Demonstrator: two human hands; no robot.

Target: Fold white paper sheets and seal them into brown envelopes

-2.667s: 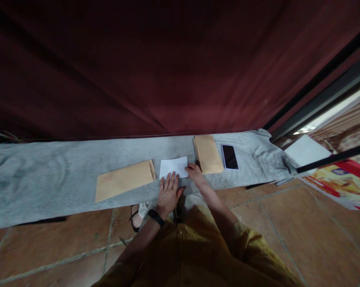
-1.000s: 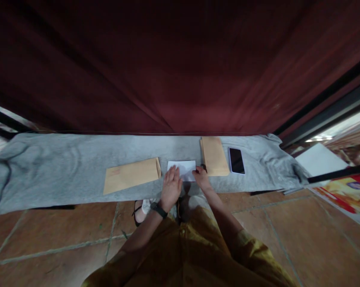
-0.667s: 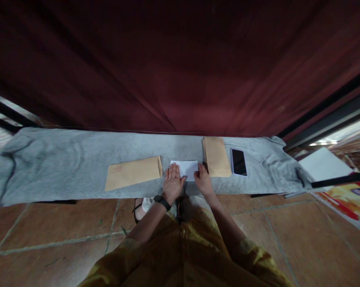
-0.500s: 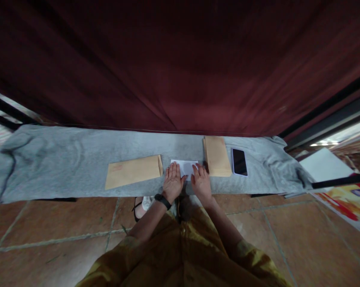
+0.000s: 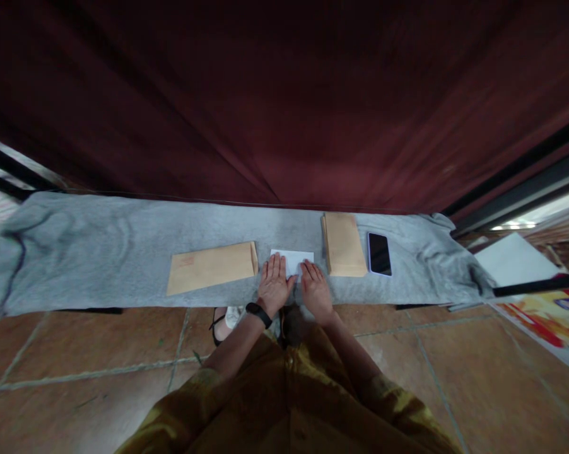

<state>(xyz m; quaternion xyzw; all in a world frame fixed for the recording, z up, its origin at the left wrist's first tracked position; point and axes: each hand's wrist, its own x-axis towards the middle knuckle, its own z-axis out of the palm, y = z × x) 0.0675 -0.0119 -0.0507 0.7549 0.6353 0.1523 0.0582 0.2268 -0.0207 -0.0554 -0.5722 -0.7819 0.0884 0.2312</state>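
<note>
A small white folded paper [image 5: 293, 259] lies on a long surface covered with grey cloth [image 5: 99, 252]. My left hand [image 5: 274, 285], with a black band on its wrist, lies flat and open on the paper's left part. My right hand [image 5: 315, 289] lies flat and open on its right part, fingers stretched forward. Only the paper's far edge shows between and beyond my fingers. A tan envelope [image 5: 211, 267] lies just left of the paper. A stack of tan envelopes [image 5: 344, 243] lies just right of it.
A black phone [image 5: 379, 253] lies right of the envelope stack. A dark red curtain [image 5: 284, 113] hangs behind the surface. White sheets [image 5: 511, 258] and a colourful printed sheet [image 5: 549, 315] lie at the far right. Brown floor tiles [image 5: 76, 372] and a sandalled foot [image 5: 222, 323] show below.
My right hand slid from the paper's right edge onto the paper and flattened. My left hand moved up onto the paper. The paper now looks narrower than 2.7 s ago.
</note>
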